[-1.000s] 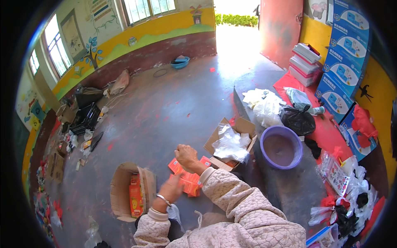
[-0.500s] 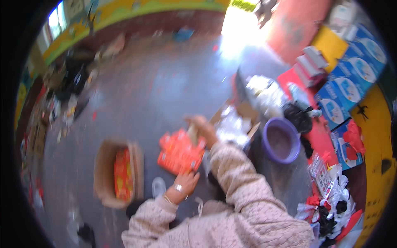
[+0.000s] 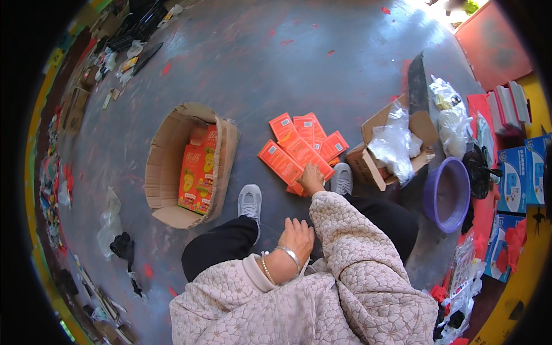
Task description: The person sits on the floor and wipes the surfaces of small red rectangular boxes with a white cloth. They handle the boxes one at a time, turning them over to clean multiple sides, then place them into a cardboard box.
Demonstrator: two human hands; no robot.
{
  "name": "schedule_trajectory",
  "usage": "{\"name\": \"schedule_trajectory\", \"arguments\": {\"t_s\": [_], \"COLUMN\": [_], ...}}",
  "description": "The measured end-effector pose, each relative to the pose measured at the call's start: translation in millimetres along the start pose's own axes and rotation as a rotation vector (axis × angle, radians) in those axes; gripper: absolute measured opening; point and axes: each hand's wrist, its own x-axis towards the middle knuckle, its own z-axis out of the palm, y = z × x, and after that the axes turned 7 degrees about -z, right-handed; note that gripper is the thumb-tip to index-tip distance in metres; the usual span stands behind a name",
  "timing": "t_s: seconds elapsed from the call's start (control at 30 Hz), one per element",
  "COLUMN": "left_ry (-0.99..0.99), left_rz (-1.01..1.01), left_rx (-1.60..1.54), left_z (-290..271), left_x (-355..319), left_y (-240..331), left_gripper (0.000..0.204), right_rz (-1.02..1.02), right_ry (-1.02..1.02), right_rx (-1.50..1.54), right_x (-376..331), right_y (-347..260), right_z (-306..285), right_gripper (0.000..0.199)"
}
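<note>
Several flat orange boxes (image 3: 302, 150) lie fanned out on the grey floor in front of my feet. My right hand (image 3: 312, 179) reaches down in a quilted pink sleeve and grips the near end of that pile, its fingers bent over the boxes. My left hand (image 3: 296, 234), with bracelets at the wrist, rests on my dark trouser leg and holds nothing. To the left lies an open cardboard carton (image 3: 162, 150) on its side with orange and yellow packs (image 3: 197, 168) inside.
My grey shoes (image 3: 250, 202) stand next to the pile. A second open cardboard box with a clear plastic bag (image 3: 393, 144) sits to the right, and a purple basin (image 3: 448, 193) beyond it. Blue cartons (image 3: 520, 175) and bags line the right wall. Litter lies along the left.
The orange boxes, held up in both hands a second ago, now lie spread on the floor. My left hand has dropped back to my leg. The view has tilted further down.
</note>
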Motion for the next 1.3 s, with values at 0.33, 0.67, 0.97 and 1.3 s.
{"name": "schedule_trajectory", "arguments": {"t_s": [0.33,0.67,0.97,1.3], "left_ry": [0.136,-0.128,0.349,-0.037], "left_rz": [0.017,0.143,-0.251,0.117], "left_rx": [0.015,0.044,-0.359,-2.252], "left_z": [3.9,-22.2,-103.2,-119.2], "left_x": [-3.4,35.4,53.3,7.3], "left_y": [-7.0,-11.6,-79.5,-126.4], "left_gripper": [0.032,0.024,0.022,0.071], "right_rz": [-0.202,-0.48,-0.36,-0.995], "right_ry": [0.194,-0.475,-0.169,0.597], "right_rx": [-0.235,-0.058,0.953,0.46], "right_x": [14.8,41.1,-9.3,-127.0], "right_y": [0.4,22.5,-21.0,-49.1], "right_z": [51.2,-8.7,-287.2,-338.4], "right_gripper": [0.015,0.022,0.025,0.021]}}
